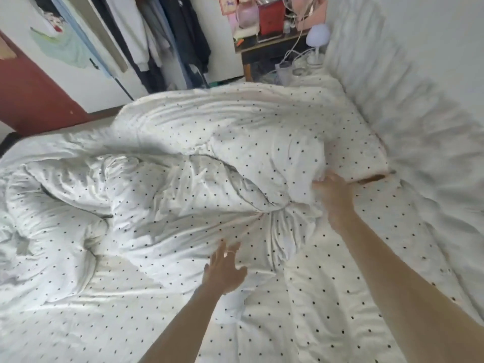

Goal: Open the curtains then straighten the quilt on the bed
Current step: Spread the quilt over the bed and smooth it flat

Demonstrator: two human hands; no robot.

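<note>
The left hand (225, 268), low in the middle of the frame, is spread flat with fingers apart on the wrinkled edge of the quilt (183, 205). The right hand (332, 189), right of centre, has its fingers curled into a bunched fold of that quilt, though blur softens the grip. The white, black-dotted quilt lies heaped across the middle and left of the bed (340, 310). Pleated white cloth (419, 127) runs down the right edge. Along the top hang dark clothes (157, 35), beside a cluttered desk (262, 45) and a small lamp (318, 35); a red-brown door (31, 95) stands at far left.
</note>
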